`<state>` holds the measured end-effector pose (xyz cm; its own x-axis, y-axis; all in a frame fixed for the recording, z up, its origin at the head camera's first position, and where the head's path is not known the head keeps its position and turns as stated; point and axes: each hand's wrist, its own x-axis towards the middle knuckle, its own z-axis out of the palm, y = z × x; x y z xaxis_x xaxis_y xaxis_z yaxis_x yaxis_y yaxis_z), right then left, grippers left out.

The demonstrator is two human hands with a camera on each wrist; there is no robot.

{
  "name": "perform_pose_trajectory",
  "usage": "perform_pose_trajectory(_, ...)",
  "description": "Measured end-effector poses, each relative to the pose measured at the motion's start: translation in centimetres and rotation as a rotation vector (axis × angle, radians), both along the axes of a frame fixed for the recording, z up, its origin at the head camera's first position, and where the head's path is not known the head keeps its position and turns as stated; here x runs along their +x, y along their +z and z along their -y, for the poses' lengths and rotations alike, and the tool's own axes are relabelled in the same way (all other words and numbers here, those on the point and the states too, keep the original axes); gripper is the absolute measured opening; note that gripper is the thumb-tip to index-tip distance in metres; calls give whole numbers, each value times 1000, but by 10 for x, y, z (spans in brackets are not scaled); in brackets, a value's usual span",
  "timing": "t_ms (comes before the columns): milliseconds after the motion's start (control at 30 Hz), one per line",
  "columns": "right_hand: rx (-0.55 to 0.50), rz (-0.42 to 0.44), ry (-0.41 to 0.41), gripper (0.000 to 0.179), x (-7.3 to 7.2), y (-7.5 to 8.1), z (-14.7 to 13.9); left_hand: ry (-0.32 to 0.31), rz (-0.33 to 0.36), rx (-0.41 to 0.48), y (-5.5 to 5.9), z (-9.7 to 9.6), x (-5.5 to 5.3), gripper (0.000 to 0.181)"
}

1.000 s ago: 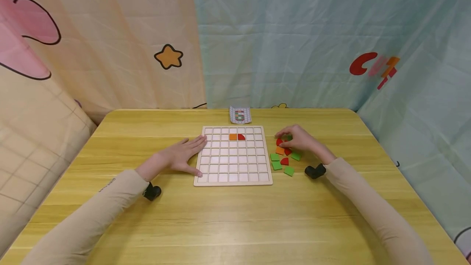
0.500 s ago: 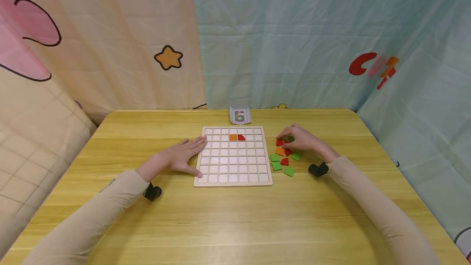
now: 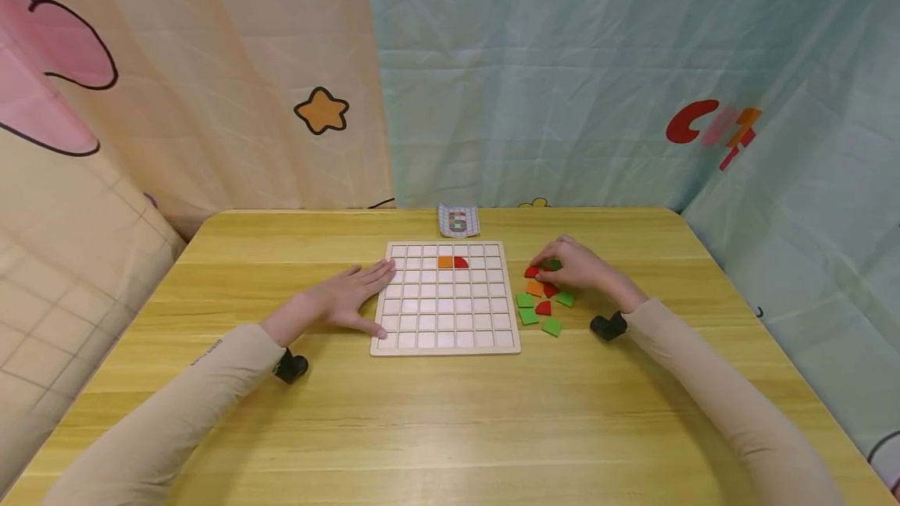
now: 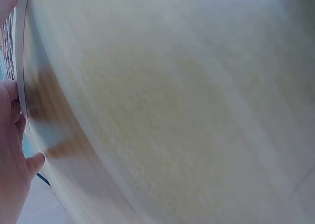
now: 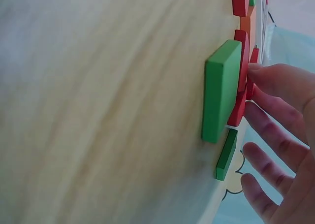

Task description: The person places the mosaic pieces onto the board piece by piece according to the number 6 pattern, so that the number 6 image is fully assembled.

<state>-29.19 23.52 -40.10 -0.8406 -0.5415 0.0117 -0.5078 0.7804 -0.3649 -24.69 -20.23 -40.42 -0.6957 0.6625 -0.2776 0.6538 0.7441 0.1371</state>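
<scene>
The left hand [image 3: 350,297] is spread out with straight fingers, resting on the left edge of the board [image 3: 446,305] and not gripping it. The right hand [image 3: 575,266] pinches a red piece [image 3: 532,272] with thumb and finger, beside green bits [image 3: 551,326] right of the board, where an orange square [image 3: 446,262] touches a red curve [image 3: 461,262].

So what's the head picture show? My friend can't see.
A right hand pinches a red tile among loose tiles right of a grid board. A left hand rests on its left edge; an orange tile and another red one sit in two squares.
</scene>
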Motion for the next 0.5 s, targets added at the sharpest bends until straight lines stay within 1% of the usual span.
perform_pose_trajectory(100, 16, -31, -19, 26, 0, 0, 1, 1, 0, -4, 0, 0, -1, 116)
perform_pose_trajectory(200, 16, -46, -56, 27, 0, 2, 3, 1, 3, -1, 0, 0, -1, 116)
perform_pose_trajectory(333, -10, -44, -93, 27, 1, 5, 7, -1, 7, -2, 2, 0, 0, 116)
perform_pose_trajectory(500, -38, -53, -108, 27, 2, 10, 16, -2, 7, -8, 2, -1, 0, 116)
